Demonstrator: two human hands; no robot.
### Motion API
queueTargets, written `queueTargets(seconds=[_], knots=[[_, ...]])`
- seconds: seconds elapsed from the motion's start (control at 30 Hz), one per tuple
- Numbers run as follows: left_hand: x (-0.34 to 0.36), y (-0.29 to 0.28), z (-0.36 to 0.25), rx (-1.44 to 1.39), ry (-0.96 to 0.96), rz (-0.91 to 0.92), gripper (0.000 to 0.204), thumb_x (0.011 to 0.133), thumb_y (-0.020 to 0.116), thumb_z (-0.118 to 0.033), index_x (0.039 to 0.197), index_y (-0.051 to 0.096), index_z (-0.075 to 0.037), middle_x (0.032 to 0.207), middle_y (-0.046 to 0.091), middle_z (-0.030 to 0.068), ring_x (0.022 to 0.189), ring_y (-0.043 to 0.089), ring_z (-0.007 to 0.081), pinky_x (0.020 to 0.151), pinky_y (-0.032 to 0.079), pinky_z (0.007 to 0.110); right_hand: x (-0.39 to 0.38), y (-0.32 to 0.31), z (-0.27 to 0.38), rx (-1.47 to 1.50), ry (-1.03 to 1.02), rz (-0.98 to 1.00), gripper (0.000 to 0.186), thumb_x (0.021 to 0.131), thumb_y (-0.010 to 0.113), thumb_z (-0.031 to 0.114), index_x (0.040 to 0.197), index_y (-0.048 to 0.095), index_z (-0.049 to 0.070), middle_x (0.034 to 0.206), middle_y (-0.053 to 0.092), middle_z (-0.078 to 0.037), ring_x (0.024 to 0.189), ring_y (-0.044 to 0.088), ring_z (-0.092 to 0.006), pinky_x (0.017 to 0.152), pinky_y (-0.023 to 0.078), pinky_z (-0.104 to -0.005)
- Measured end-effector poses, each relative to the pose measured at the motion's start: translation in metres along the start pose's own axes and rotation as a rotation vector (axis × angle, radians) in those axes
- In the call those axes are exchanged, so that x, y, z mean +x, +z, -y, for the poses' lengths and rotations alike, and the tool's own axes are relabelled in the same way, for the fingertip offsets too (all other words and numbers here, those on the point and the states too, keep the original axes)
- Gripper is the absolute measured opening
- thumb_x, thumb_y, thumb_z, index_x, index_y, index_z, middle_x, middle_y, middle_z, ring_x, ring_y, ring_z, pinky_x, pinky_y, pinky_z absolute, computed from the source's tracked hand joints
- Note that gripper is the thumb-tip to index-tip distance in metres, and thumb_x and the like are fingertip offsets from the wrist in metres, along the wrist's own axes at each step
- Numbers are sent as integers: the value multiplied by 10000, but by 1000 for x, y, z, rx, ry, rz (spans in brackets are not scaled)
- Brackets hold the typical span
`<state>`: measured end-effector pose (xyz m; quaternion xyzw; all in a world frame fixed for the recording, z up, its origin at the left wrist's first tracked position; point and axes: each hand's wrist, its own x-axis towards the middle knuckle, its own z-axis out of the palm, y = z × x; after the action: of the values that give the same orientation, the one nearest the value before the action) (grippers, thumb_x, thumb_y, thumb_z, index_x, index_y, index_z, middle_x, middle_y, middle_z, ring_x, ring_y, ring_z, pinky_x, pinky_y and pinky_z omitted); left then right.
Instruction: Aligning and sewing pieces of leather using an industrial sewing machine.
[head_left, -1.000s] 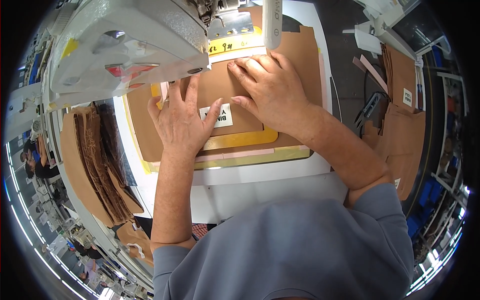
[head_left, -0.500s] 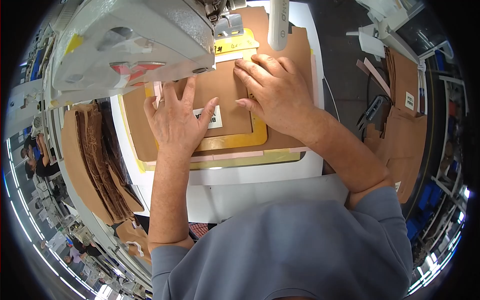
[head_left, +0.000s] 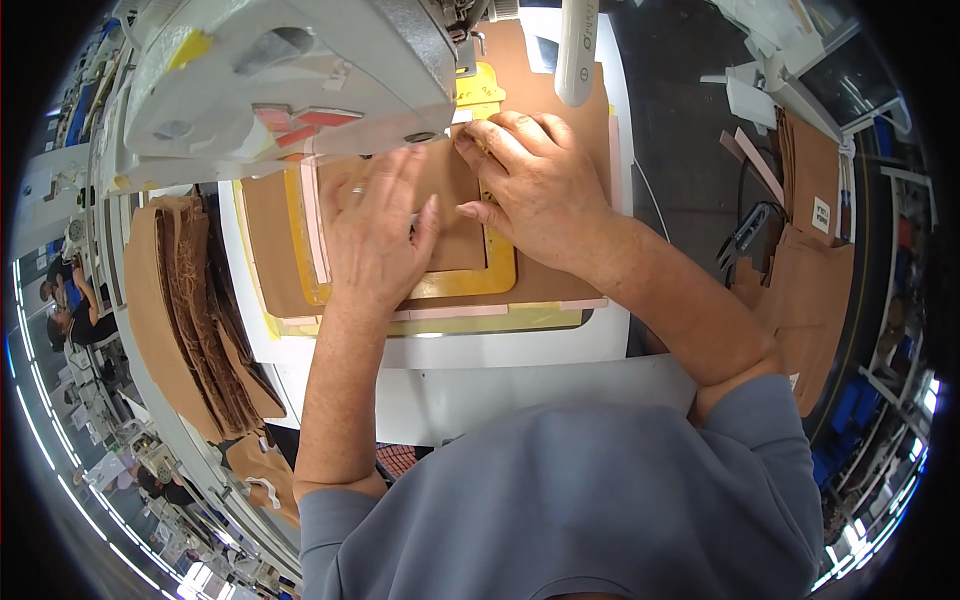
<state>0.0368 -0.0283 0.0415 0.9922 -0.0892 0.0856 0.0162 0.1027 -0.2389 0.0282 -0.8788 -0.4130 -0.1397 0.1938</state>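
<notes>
A person in a grey long-sleeved top is leaning over a white counter [head_left: 480, 350], both forearms reaching up from the lower edge. The left hand [head_left: 375, 235] is lying flat, its fingers [head_left: 400, 185] spread wide, pressing down on a small brown leather panel [head_left: 455, 215]. That panel is sitting inside a yellow frame-shaped template [head_left: 500, 280], which is resting on a larger brown leather sheet [head_left: 270, 240]. Just beside it, the right hand [head_left: 530, 185] is curling over the same panel, fingers drawn close together and tips pressing on the panel's top edge near the machine's needle area; whether they are pinching anything cannot be told. 2 pink strips are showing: 1 running along the template's lower edge [head_left: 470, 312], 1 standing upright along its left side [head_left: 312, 225]. Farther up, 1 grey-white sewing machine head [head_left: 290, 70] is hanging over the work, with 1 white handle-like bar [head_left: 578, 45] beside it. To the left, a stack of brown leather pieces [head_left: 190, 310] is overhanging the counter's edge; to the right, more brown pieces [head_left: 815, 260] are lying on a dark surface, near 1 black tool [head_left: 745, 235]. Beyond the rim, other workers are sitting in a long workshop.
</notes>
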Motion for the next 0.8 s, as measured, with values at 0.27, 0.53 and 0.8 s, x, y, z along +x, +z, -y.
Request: queueTargets(seconds=[0.27, 0.53, 0.8], knots=[[-1, -4, 0, -134, 38, -34, 570, 884, 716, -278, 1403, 604, -70, 1405, 604, 63, 1289, 575, 231, 1084, 390, 487, 5, -1, 7, 52, -47, 51, 581, 767, 812, 371, 1233, 705, 41, 1302, 653, -33, 1198, 593, -207, 1048, 442, -408], [0, -6, 1, -37, 24, 2, 575, 871, 711, -311, 1420, 612, -172, 1344, 598, 49, 1213, 565, 281, 1091, 373, 486, 12, 1, 11, 62, -92, 81, 563, 755, 818, 380, 1186, 717, 31, 1266, 659, -34, 1192, 596, -220, 1090, 439, -429], [5, -4, 5, -75, 24, -14, 560, 869, 700, -311, 1415, 625, -215, 1333, 600, 53, 1234, 552, 288, 1106, 348, 498, 12, 2, 11, 31, -142, -10, 497, 793, 795, 402, 1105, 728, 21, 1173, 650, -45, 1140, 588, -203, 1052, 453, -414]])
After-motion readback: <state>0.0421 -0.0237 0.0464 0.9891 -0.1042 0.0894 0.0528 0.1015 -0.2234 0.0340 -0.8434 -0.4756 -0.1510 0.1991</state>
